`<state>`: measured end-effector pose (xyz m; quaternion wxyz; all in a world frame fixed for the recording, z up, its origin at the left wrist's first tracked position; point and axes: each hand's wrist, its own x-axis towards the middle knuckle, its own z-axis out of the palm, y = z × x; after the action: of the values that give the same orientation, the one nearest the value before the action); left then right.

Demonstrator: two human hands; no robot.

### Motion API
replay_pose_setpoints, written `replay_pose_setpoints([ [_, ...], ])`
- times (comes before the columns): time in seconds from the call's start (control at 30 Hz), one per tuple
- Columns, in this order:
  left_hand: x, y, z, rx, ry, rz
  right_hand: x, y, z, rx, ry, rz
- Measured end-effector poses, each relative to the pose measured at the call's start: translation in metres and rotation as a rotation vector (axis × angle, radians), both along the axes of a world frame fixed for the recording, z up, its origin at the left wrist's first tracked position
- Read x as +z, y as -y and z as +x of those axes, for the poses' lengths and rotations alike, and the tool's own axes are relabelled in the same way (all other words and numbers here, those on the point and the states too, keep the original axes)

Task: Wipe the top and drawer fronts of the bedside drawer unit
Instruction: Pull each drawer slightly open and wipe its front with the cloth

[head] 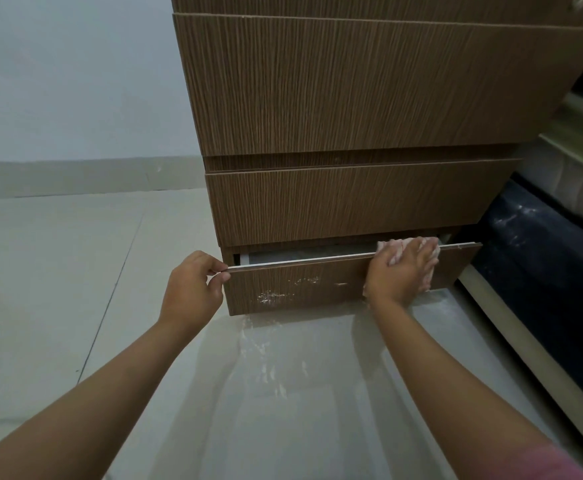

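Down at floor level, I had my left hand (193, 285) pinching the top corner of the bottom drawer front (304, 284) to steady the slightly open drawer, while my right hand (402, 268) pressed the pink cloth (392, 245) over its upper edge; white smears (269, 296) remained on the front.

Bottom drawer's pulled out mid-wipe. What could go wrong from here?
1. The left hand pinches the bottom drawer front's top corner; pressure from the right hand on the cloth may push it shut on fingers.
2. White smears lie left of the cloth and could get missed.
3. The floor looks wet: slip risk.
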<state>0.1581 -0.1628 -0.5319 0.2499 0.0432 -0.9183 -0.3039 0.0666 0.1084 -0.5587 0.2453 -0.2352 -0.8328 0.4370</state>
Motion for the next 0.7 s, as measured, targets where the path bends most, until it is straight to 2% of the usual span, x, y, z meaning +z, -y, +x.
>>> replay_pose_setpoints([
  [0.23, 0.0, 0.001, -0.001, 0.008, 0.011, -0.021, 0.003, -0.042, -0.016, -0.051, 0.015, -0.007],
  [0.47, 0.002, 0.0, -0.001, -0.013, 0.0, -0.144, 0.002, -0.081, -0.026, -0.022, 0.013, -0.007],
  [0.7, 0.001, -0.002, -0.002, 0.007, 0.013, -0.152, -0.003, -0.104, -0.034, -0.026, -0.028, -0.056],
])
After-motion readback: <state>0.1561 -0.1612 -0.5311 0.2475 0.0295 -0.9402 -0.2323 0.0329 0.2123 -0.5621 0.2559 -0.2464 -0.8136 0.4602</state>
